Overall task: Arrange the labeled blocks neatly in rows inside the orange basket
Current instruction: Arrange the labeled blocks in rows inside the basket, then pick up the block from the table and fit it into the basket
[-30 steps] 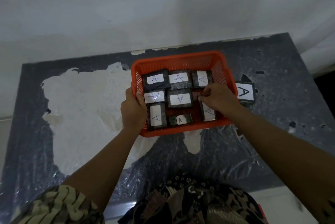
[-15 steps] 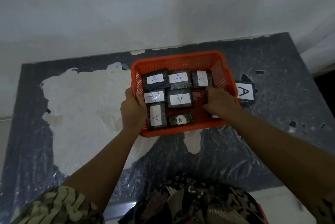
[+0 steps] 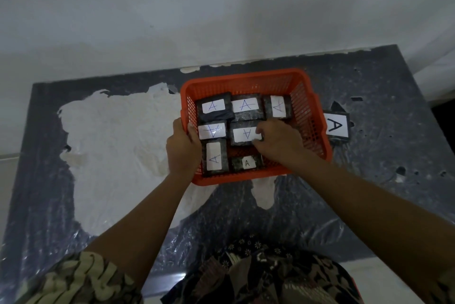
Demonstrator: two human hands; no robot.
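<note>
The orange basket (image 3: 246, 77) stands on the table and holds several dark blocks with white "A" labels. Three lie across its far row (image 3: 245, 105). Below them are a left block (image 3: 211, 130) and a centre block (image 3: 243, 134). An upright block (image 3: 214, 158) and a small one (image 3: 247, 163) lie along the near side. My left hand (image 3: 183, 148) grips the basket's left rim. My right hand (image 3: 278, 142) is inside the basket on the right, fingers curled at the centre block's right end. It covers the block that lay at the near right.
One more labeled block (image 3: 336, 126) lies on the table just outside the basket's right wall. The dark table (image 3: 384, 156) is covered with clear plastic and has a large white worn patch (image 3: 118, 146) on the left. A wall runs behind it.
My right hand came down over the near-right block, then slid left toward the centre block; that block is now hidden under it. My left hand and the basket stayed put.
</note>
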